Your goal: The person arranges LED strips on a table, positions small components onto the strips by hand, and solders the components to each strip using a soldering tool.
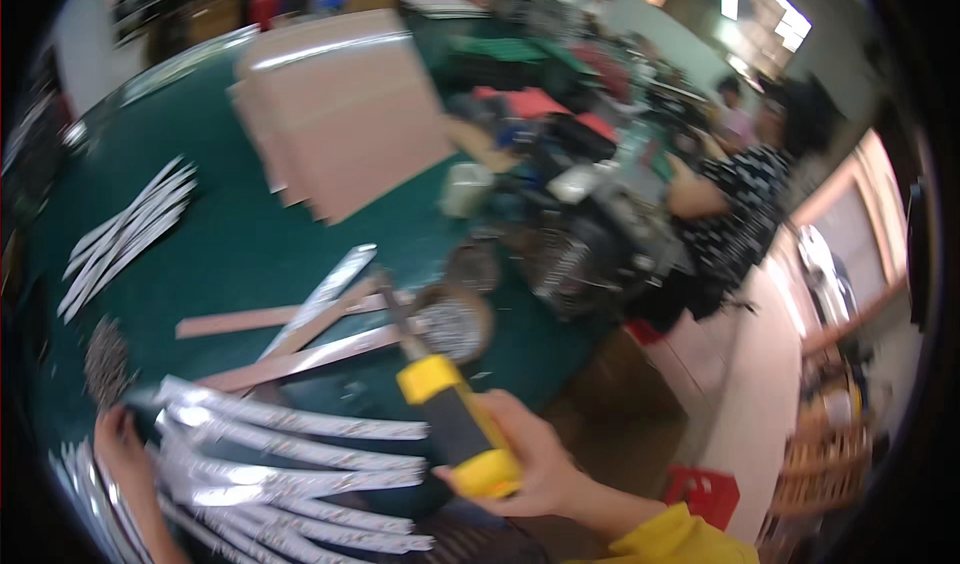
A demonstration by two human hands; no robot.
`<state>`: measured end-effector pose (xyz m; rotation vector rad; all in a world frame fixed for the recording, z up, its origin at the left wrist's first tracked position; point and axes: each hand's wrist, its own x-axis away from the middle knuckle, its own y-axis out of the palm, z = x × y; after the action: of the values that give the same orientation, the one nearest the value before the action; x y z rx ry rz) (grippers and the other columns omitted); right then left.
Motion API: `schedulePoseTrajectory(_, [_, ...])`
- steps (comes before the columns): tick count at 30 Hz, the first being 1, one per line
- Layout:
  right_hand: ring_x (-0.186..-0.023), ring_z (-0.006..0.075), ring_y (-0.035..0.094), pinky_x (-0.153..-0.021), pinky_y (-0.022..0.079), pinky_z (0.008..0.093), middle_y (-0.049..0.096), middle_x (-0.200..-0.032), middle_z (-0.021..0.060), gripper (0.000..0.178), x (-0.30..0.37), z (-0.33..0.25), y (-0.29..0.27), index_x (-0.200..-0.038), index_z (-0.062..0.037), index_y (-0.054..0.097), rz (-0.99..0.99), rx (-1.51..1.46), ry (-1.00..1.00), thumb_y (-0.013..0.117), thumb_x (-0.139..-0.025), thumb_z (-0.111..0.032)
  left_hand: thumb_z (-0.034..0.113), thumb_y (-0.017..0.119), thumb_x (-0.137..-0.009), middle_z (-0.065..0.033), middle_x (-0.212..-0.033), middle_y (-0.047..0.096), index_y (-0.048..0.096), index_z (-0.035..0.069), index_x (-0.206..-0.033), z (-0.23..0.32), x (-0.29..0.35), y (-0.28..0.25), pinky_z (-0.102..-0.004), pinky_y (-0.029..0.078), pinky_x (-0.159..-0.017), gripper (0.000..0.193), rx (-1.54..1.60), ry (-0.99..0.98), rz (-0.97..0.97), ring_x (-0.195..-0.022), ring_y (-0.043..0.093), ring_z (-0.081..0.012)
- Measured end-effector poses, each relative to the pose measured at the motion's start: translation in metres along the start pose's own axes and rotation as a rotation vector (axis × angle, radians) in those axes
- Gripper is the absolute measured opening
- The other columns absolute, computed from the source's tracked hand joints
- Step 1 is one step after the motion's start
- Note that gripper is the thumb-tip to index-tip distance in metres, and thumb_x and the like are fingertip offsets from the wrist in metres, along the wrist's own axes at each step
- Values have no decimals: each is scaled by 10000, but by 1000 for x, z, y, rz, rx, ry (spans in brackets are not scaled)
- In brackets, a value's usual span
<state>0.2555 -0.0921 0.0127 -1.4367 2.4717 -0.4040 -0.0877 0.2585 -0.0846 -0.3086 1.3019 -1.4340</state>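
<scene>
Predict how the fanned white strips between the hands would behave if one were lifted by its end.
The white strips are probably light and rather floppy, being long, narrow and seemingly thin. Their glare suggests a slippery surface. Since they overlap, neighbours might slide along too.

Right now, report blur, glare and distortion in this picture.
Head view: a glare streak crosses the stacked pinkish sheets; highlights dot the glossy white strips; blur softens the yellow and black tool; fisheye distortion bows the edge of the green tabletop.

Bright window (790, 26) upper right | strips (320, 484) glare | motion blur | edges warped
</scene>
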Motion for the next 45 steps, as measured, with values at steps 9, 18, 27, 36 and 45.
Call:
schedulePoseTrajectory(9, [-1033, 364, 564, -844, 477, 394, 483, -1124, 167, 700, 9, 4, -2, -1311, -24, 398, 75, 199, -12, 711, -686, 10, 30, 554, -923, -76, -859, 602, 602, -23, -1000, 64, -29, -3, -291, 462, -752, 105, 283, -56, -236, -808, 594, -166])
schedulePoseTrajectory(18, [-854, 348, 625, -680, 527, 422, 484, -1079, 140, 664, -12, 24, 12, -1258, -85, 452, -39, 555, -74, 694, -644, -2, -14, 687, -765, -144, -792, 674, 707, -12, -902, 204, 25, -5, -307, 455, -762, 139, 590, -21, -387, -735, 630, -258])
schedulePoseTrajectory(27, [-792, 315, 614, -626, 505, 368, 576, -961, 119, 588, -14, 24, 12, -1110, -80, 535, 115, 569, -187, 817, -595, -105, 47, 698, -797, -15, -811, 694, 712, 98, -896, 221, 40, -10, -340, 350, -795, 111, 477, 255, -377, -777, 622, -177])
schedulePoseTrajectory(36, [-727, 228, 545, -651, 440, 300, 553, -852, 117, 553, 11, 15, 29, -1021, 6, 552, 10, 419, -146, 858, -616, -213, 75, 701, -807, -30, -781, 686, 713, 84, -890, 207, 31, -27, -352, 327, -805, 85, 512, 148, -577, -744, 609, -182])
schedulePoseTrajectory(45, [-745, 270, 619, -622, 498, 319, 579, -927, 149, 562, 18, 21, 31, -1063, -40, 541, 105, 532, -217, 858, -620, -177, 110, 784, -724, -29, -743, 701, 739, 96, -828, 213, 36, -10, -335, 350, -765, 114, 384, 112, -326, -677, 624, -167])
